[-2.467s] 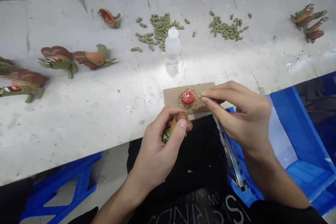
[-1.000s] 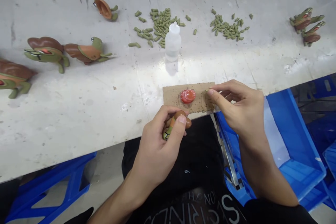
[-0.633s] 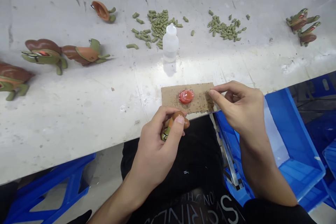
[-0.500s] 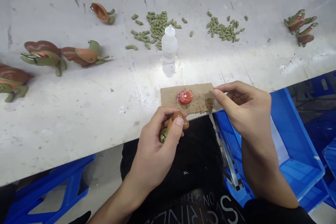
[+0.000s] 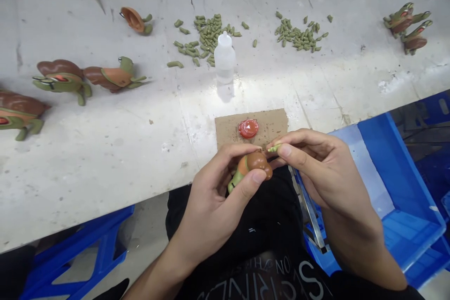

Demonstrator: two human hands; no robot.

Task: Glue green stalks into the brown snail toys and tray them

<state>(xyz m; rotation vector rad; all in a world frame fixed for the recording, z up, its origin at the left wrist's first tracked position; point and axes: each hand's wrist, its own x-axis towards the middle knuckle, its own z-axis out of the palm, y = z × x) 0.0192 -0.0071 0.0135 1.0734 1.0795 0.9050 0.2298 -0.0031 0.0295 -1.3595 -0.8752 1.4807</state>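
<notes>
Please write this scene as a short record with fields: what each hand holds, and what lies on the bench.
left hand: holds a brown and green toy figure between thumb and fingers, in front of the bench edge
right hand: pinches a small green piece at the figure's top
cardboard pad: on the bench, bears a red cap
bottle: upright, behind the pad
green pieces: two loose heaps at the back
other figures: lying at left and far right
blue bin: at right, below the bench
</notes>
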